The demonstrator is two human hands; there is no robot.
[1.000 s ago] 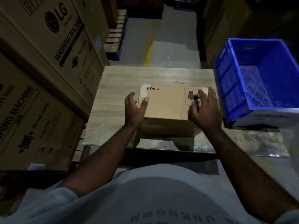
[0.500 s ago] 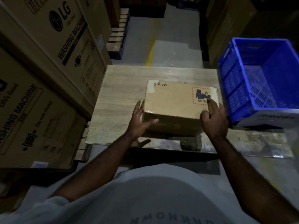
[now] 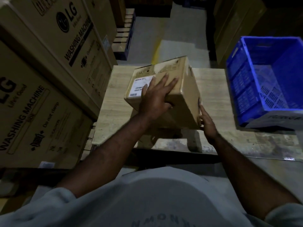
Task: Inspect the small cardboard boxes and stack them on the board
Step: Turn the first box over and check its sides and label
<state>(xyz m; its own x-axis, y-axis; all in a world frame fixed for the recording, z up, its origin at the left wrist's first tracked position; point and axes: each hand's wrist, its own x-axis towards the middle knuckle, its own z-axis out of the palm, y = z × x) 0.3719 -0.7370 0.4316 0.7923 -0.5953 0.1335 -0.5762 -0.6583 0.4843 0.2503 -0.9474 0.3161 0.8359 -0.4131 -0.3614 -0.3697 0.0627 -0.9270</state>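
Note:
A small brown cardboard box [image 3: 188, 97] is lifted and tilted above the pale wooden board [image 3: 211, 89]. A white shipping label faces up on its left side. My left hand [image 3: 155, 97] lies across the upper face, fingers spread over it and thumb wrapped round the near edge. My right hand [image 3: 206, 122] supports the box's lower right corner with straight fingers against its side. The box's underside is hidden.
Tall LG washing-machine cartons [image 3: 49, 66] wall off the left side. A blue plastic crate [image 3: 268, 79] sits at the right on the board's edge. Beyond the board runs a grey floor aisle [image 3: 180, 30] with pallets [image 3: 124, 35] and more cartons.
The box lay flat on the board with the PICO face up; both hands have lifted and turned it, so a side with a white label now faces up.

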